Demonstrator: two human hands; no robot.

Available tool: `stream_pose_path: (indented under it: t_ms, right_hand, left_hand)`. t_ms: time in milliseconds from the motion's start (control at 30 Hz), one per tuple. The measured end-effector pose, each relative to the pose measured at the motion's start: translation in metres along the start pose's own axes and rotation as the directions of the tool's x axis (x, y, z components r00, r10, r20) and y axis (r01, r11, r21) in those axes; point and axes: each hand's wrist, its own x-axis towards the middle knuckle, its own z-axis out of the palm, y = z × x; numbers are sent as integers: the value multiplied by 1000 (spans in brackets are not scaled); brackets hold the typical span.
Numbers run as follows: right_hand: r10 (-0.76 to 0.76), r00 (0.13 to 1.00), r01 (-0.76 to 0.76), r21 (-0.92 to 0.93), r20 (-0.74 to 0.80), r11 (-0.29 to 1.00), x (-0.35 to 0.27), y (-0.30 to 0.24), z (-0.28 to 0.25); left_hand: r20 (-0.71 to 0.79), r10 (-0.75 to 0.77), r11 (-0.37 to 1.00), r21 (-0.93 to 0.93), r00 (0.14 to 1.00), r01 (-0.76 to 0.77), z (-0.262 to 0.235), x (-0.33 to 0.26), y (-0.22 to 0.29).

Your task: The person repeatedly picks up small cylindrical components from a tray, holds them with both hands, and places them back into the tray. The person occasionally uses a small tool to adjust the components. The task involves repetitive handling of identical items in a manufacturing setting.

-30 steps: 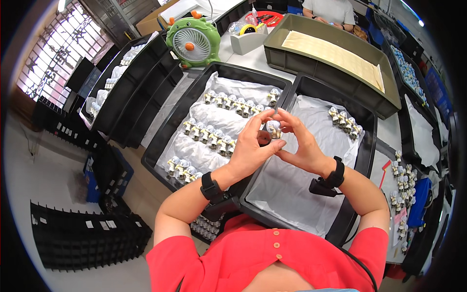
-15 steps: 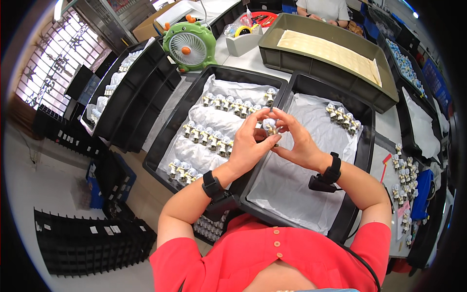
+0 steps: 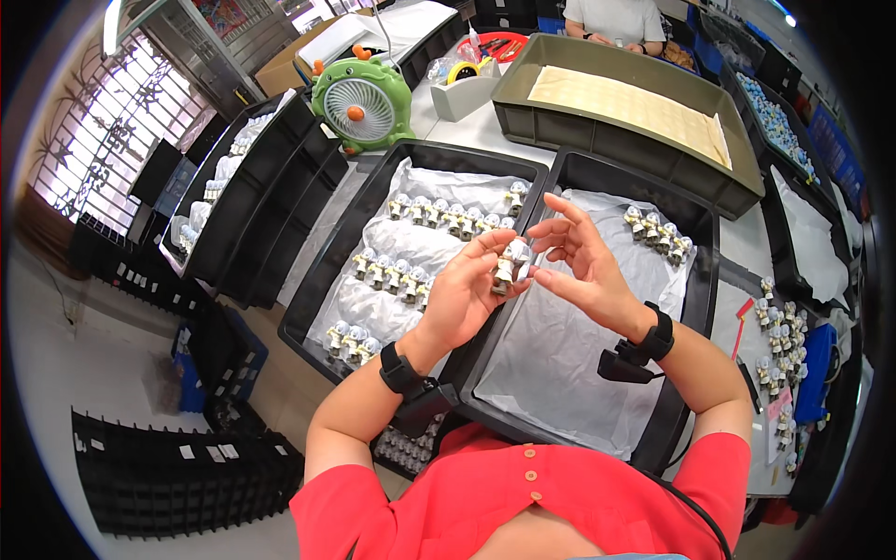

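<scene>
Right hand: away it comes, having opened out from the close cupping of half a second ago; now the right hand (image 3: 597, 271) has its fingers spread and the thumb reaching toward the toy. Whether the thumb tip touches, I cannot tell.
Left hand: this one has the hold, the left hand (image 3: 457, 294) pinching the toy between thumb and fingers.
Held figurine: a small held figurine (image 3: 505, 271) with a whitish head, yellowish middle and darker base, leaning slightly, raised above the neighbouring walls of the two black trays.
Left tray: just beneath the left hand, the left tray (image 3: 476, 157) carries three rows of similar figurines on white lining, plus one standing apart in the upper right corner.
Right tray: close alongside, the right tray (image 3: 705, 308) has a short slanting figurine row (image 3: 658, 233) near its upper right corner, on white paper (image 3: 579, 364).
Olive bin: beyond the trays, the olive bin (image 3: 551, 121) holds a cream sheet (image 3: 630, 112).
Green fan: behind the left tray stands the green fan (image 3: 364, 107), beside a grey tape holder (image 3: 464, 98).
Far side: a co-worker (image 3: 621, 17) in a pale shirt sits past the bin.
Right side: more figurines cluster near a blue container (image 3: 817, 373).
</scene>
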Motion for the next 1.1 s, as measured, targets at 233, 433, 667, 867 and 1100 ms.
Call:
stream_pose_path:
  t_ms: [233, 433, 667, 867, 1100]
  right_hand:
    - [17, 998, -11, -107, 56, 994, -3, -1, 3]
    - [13, 997, -4, -123, 71, 992, -1, 2, 1]
    - [31, 996, -17, -152, 87, 988, -2, 7, 0]
    - [-28, 997, 48, -324, 67, 945, -3, 2, 4]
    - [-236, 935, 347, -538, 266, 768, -3, 6, 8]
  left_hand:
    - [17, -75, 997, -18, 997, 76, -11, 0, -6]
    - [14, -129, 990, -54, 992, 129, -12, 3, -9]
    - [-29, -95, 993, -70, 995, 93, -11, 4, -13]
    - [-56, -54, 995, -84, 997, 50, -10, 3, -11]
    - [-4, 21, 988, -150, 1000, -21, -18, 3, -10]
